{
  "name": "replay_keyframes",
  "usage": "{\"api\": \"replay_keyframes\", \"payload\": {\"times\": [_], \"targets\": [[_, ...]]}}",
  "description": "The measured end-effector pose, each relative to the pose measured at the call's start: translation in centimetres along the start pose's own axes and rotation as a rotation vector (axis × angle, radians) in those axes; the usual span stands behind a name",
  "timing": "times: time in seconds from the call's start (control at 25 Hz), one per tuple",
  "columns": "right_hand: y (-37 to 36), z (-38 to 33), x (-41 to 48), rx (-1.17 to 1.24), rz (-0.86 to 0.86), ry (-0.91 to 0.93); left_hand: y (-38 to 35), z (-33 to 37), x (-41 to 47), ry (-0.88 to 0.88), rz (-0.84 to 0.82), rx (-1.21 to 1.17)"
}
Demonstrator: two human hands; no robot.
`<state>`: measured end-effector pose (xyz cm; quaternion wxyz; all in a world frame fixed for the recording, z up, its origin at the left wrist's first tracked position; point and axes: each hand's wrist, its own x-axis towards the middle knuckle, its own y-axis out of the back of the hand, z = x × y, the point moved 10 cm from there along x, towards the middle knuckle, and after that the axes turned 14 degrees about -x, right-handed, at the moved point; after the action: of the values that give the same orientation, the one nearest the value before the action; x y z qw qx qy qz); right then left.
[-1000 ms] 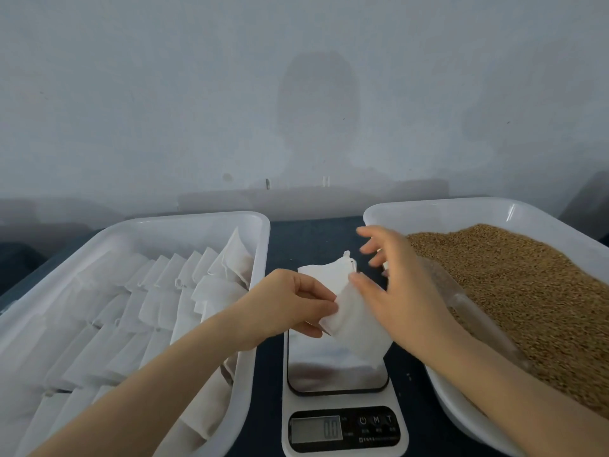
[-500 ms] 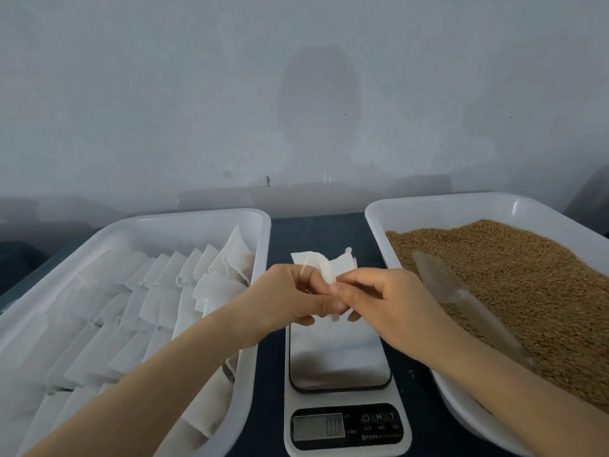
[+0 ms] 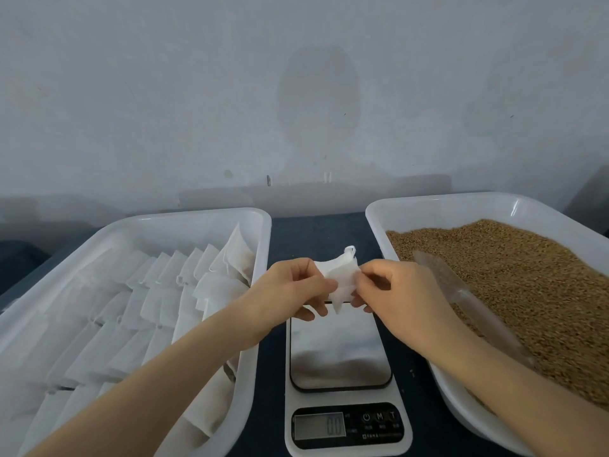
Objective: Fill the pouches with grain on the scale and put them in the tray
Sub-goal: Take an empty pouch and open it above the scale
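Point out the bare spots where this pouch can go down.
The scale platform is bare. Dark table shows behind it, between the trays. The left tray is packed with pouches except its far end; grain and a scoop crowd the right tray.

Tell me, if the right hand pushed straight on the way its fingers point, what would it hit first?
The right hand points leftward and pinches the white pouch, so that comes first; right behind it, as far as depth shows, is the left hand gripping the other edge.
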<state>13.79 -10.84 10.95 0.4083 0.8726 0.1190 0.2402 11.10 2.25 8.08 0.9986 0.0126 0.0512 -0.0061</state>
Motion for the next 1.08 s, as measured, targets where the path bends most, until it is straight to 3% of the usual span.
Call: {"api": "replay_keyframes", "payload": {"times": [0.24,0.44,0.6,0.72,0.8,0.92,1.0,1.08], "targets": [[1.1,-1.0,-0.5,0.028,0.111,0.044,-1.3,0.0,-0.2,-0.043,-0.070,0.153],[0.6,-3.2,-0.8,-0.118,0.093,0.239,-1.2,0.6,-0.3,-0.139,-0.041,0.216],[-1.0,-1.9,-0.2,-0.115,-0.047,0.130,-2.2,1.2,-1.1,-0.264,-0.086,0.284],[-0.7,-0.7,0.1,-0.049,-0.037,0.025,-3.4,1.6,-1.7,-0.363,-0.170,0.366],[0.1,-0.1,0.2,0.020,-0.003,-0.018,-2.5,2.7,-1.7,-0.464,-0.063,0.360],[0.9,0.6,0.1,0.109,-0.014,-0.081,2.1,3.7,-1.1,-0.493,0.314,0.224],[1.0,0.9,0.0,0.166,-0.045,-0.122,4.0,2.4,-0.1,-0.350,0.371,0.157],[1.0,1.3,-0.1,0.212,-0.081,-0.166,4.5,1.4,0.7,-0.266,0.316,0.105]]}}
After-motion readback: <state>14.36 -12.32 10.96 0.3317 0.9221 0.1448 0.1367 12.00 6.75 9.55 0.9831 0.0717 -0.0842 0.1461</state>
